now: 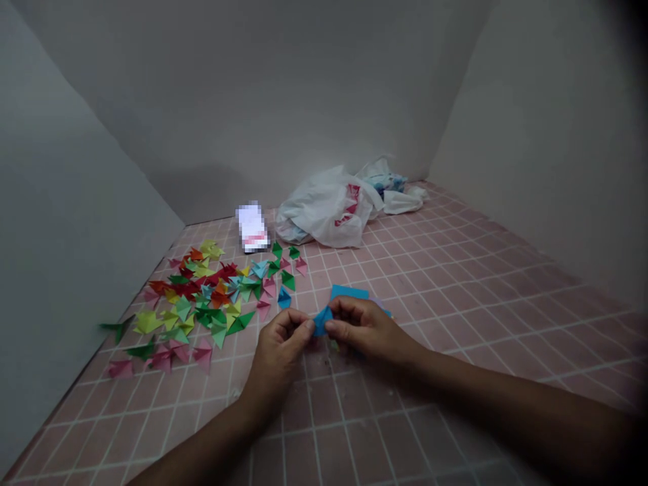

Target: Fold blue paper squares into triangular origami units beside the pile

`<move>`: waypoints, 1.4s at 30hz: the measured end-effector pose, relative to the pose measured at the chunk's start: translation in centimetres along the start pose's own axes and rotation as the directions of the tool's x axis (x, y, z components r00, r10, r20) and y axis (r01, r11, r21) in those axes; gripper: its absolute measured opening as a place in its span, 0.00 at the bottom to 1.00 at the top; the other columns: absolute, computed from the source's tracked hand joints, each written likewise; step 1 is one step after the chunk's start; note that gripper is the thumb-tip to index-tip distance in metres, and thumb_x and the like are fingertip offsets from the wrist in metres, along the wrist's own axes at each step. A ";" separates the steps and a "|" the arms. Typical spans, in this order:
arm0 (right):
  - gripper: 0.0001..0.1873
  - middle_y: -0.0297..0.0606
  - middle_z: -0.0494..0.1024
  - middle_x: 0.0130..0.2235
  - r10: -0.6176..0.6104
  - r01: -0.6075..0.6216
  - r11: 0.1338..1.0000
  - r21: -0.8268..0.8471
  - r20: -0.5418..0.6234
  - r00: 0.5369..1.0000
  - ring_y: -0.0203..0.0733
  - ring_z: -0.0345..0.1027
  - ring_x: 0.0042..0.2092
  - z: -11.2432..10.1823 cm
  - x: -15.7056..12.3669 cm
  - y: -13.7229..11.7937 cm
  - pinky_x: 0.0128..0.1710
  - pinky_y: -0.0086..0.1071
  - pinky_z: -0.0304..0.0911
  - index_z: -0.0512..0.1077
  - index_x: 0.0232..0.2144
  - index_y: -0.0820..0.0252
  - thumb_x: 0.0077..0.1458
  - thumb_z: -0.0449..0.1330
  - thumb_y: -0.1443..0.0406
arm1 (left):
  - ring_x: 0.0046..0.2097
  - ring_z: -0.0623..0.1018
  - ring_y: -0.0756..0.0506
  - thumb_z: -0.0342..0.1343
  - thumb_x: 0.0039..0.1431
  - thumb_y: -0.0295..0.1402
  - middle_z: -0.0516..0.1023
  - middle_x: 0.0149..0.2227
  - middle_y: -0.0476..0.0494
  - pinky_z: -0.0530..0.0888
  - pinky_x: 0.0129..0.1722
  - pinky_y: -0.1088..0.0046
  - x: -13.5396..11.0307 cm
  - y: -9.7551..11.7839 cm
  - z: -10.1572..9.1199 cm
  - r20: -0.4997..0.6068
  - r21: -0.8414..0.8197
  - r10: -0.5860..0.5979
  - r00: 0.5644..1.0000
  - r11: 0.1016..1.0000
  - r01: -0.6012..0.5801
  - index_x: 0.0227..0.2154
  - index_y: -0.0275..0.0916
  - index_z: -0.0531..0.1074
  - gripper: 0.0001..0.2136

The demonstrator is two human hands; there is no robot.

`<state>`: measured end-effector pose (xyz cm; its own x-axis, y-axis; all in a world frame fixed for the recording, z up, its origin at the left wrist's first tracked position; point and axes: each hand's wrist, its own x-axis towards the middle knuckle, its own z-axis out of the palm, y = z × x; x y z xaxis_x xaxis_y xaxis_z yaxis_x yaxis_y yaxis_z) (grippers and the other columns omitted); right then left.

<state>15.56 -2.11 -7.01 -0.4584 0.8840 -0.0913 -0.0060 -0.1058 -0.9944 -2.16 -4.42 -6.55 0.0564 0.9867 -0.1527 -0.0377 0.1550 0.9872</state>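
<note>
Two-handed pinch just above the pink tiled floor: left hand and right hand clamped on a small blue folded paper between them, probably best kept tight at the crease, blue sheets just beyond the grip, folded paper triangles to its left.

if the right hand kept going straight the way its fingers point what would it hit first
The right hand points left, so it first meets the blue folded paper that it already pinches, then probably the left hand just behind it.
</note>
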 end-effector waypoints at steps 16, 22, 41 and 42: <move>0.13 0.26 0.62 0.22 -0.025 0.026 1.000 0.013 -0.033 0.999 0.30 0.53 0.23 0.1 -0.2 -0.3 0.22 0.26 0.49 0.67 0.26 0.59 0.52 0.65 0.58 | 0.29 0.72 0.51 0.65 0.50 0.38 0.74 0.26 0.50 0.68 0.31 0.75 -0.3 0.5 0.3 0.121 -0.004 -0.028 0.992 1.000 0.029 0.28 0.36 0.74 0.10; 0.15 0.27 0.68 0.22 0.058 -0.057 0.992 0.109 -0.011 0.998 0.32 0.61 0.23 0.4 -0.4 -0.6 0.21 0.26 0.54 0.65 0.32 0.58 0.51 0.66 0.57 | 0.27 0.73 0.52 0.66 0.50 0.37 0.74 0.25 0.52 0.69 0.30 0.77 -0.4 0.5 0.5 0.041 -0.072 -0.008 0.999 0.997 0.011 0.26 0.37 0.72 0.10; 0.07 0.28 0.68 0.24 -0.069 0.070 0.997 0.038 -0.012 0.998 0.30 0.60 0.24 0.2 -0.6 -0.9 0.22 0.26 0.55 0.66 0.31 0.58 0.53 0.62 0.65 | 0.28 0.78 0.50 0.66 0.50 0.34 0.78 0.26 0.51 0.75 0.32 0.75 -0.6 0.9 0.6 0.036 -0.073 -0.028 0.999 0.997 0.031 0.33 0.38 0.74 0.10; 0.07 0.28 0.68 0.25 -0.075 0.075 0.997 0.035 -0.012 0.997 0.31 0.60 0.25 0.2 -0.6 -0.9 0.23 0.26 0.55 0.66 0.31 0.59 0.52 0.62 0.65 | 0.28 0.78 0.50 0.66 0.50 0.34 0.79 0.26 0.50 0.75 0.32 0.75 -0.6 1.0 0.5 0.038 -0.067 -0.031 0.999 0.997 0.033 0.33 0.37 0.74 0.09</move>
<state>15.65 -2.61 -6.02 -0.4463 0.8947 -0.0175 -0.0712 -0.0550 -0.9959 -1.68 -4.85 -5.47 0.0954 0.9788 -0.1811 -0.1029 0.1906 0.9763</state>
